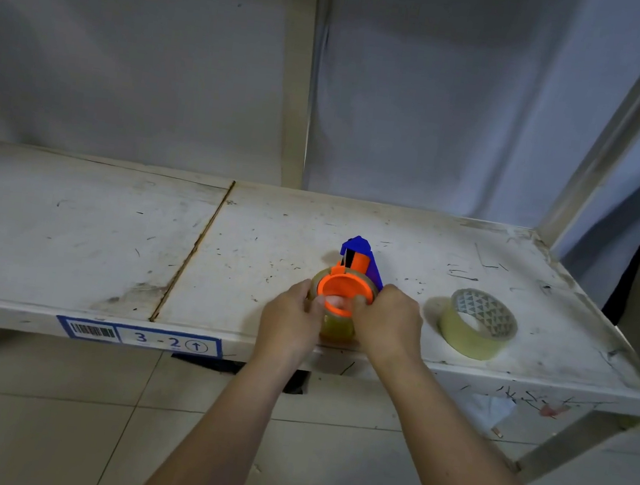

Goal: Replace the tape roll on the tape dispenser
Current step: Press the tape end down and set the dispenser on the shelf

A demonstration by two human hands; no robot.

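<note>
A blue tape dispenser (361, 253) with an orange hub (339, 287) stands near the front edge of the white shelf (262, 243). A yellowish tape roll (336, 327) sits around the hub. My left hand (290, 319) grips the roll from the left, thumb on the hub's rim. From the right, my right hand (389, 323) holds the roll and hub, with its fingertips on the orange rim. A second tape roll (477, 324), with a patterned core, lies apart on the shelf to the right.
A blue-framed label reading "3-2" (139, 337) is stuck on the shelf's front edge. Metal uprights (302, 79) (622, 130) rise behind and at the right. A seam (192, 251) runs across the shelf left of the hands. Tiled floor (85, 435) lies below.
</note>
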